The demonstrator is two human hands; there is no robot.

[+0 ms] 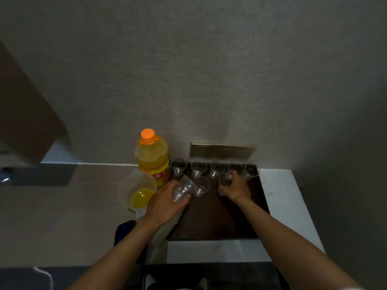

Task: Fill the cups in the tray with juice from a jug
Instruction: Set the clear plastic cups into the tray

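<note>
Just left of the left hand [167, 203], the translucent plastic jug [137, 190] holds little orange juice, so pour sparingly; its fingers curl round a tilted stack of clear plastic cups [184, 188]. Over the dark brown tray [240, 218], the right hand [234, 186] grips one clear cup [225, 181]: set it upright, spaced from the row beyond

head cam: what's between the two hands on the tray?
One clear empty cup stands on the tray between the left hand and right hand, per head view.
</note>
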